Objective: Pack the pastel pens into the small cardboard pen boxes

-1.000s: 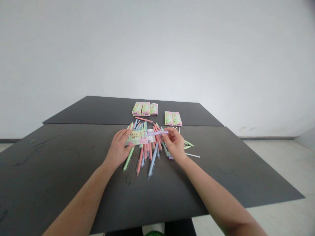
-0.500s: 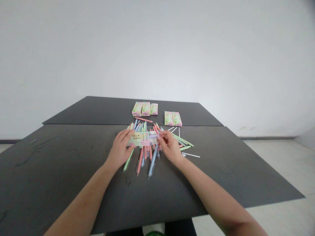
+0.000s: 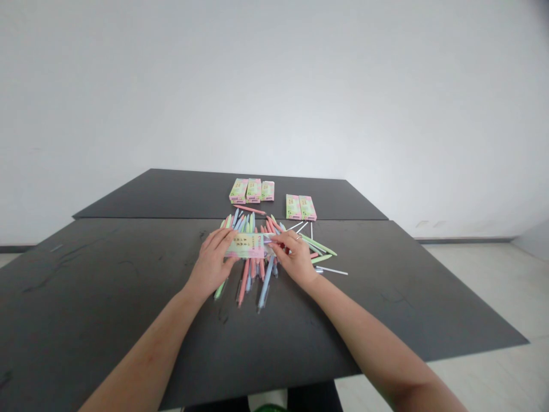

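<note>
My left hand (image 3: 213,256) grips the left end of a flat pink-and-green pen box (image 3: 245,246), thumb below and fingers above. The box lies crosswise above a heap of pens, its right end open. At that end my right hand (image 3: 295,256) is closed in a pinch, with a ring on one finger. Between its fingertips a purple pen (image 3: 267,241) shows, partly within the box; most of it is hidden. Underneath, pink, blue and green pens stick out, among them a blue pen (image 3: 266,284) and a pink pen (image 3: 243,283).
Three pen boxes (image 3: 253,190) sit in a row at the back of the black table (image 3: 128,274), and two more boxes (image 3: 301,207) lie to their right. Green pens (image 3: 319,244) and thin white sticks (image 3: 334,270) spread out right of the heap. A pale wall (image 3: 274,86) stands behind.
My right hand has moved slightly left and down against the box's open end, and less of the purple pen shows. The box has shifted slightly down in my left hand.
</note>
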Available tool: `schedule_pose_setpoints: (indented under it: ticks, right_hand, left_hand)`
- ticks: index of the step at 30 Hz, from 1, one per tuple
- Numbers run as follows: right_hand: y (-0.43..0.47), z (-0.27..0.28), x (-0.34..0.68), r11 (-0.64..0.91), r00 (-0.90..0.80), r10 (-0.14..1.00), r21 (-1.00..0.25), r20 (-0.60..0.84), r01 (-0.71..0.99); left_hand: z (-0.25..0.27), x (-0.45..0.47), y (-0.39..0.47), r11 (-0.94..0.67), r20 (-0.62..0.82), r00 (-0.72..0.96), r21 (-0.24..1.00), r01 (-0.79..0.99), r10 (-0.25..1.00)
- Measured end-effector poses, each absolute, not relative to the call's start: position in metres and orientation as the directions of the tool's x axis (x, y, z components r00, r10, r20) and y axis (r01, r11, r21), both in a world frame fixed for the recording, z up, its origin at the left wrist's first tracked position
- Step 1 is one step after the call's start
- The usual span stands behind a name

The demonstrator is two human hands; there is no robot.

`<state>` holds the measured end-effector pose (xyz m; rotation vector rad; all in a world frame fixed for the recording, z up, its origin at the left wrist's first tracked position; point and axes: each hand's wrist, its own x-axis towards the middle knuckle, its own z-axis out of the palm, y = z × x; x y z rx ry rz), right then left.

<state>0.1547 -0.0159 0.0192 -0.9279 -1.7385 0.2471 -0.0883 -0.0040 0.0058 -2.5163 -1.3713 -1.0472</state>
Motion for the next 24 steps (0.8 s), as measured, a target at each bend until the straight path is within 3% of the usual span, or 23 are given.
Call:
schedule_pose_setpoints:
  ticks: [24]
  right_hand:
    - [-0.0167, 0.0128, 0.146, 0.663, -0.02, 0.671, -0.587, 0.741, 0.465]
  left_hand:
    - [0.0068, -0.0848, -0.0066, -0.585, 0.601, 0.36, 0.228, 0.778, 0.713]
